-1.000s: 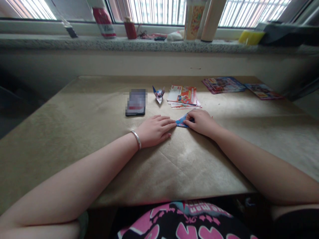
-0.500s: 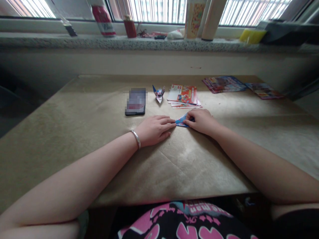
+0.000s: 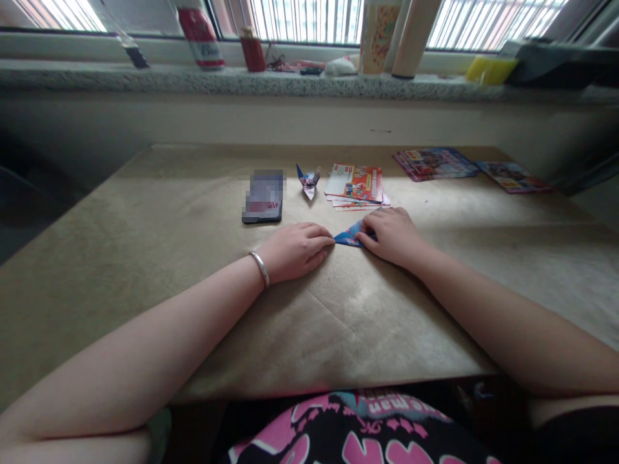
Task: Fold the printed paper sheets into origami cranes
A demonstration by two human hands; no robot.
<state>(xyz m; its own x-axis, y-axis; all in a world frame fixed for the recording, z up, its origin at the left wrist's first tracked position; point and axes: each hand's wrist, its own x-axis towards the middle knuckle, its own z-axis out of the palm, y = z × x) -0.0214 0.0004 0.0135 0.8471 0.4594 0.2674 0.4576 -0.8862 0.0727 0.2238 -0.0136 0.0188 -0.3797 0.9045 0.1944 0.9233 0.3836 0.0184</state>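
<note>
A small folded piece of blue printed paper (image 3: pixel 349 236) lies flat on the brown paper-covered table (image 3: pixel 193 258). My right hand (image 3: pixel 394 235) rests on its right part with fingers curled, pressing it down. My left hand (image 3: pixel 294 250), a silver bangle on its wrist, lies beside the paper's left tip, fingers drawn together and just touching the point.
Behind the hands lie a dark phone (image 3: pixel 264 196), a small folded paper figure (image 3: pixel 308 181) and a stack of colourful printed sheets (image 3: pixel 355 185). More leaflets (image 3: pixel 432 163) lie at the far right. The window sill (image 3: pixel 290 80) holds cans, bottles and a yellow sponge.
My left hand has slid slightly back to the left, uncovering more of the paper's left tip. My right hand has stayed on the paper.
</note>
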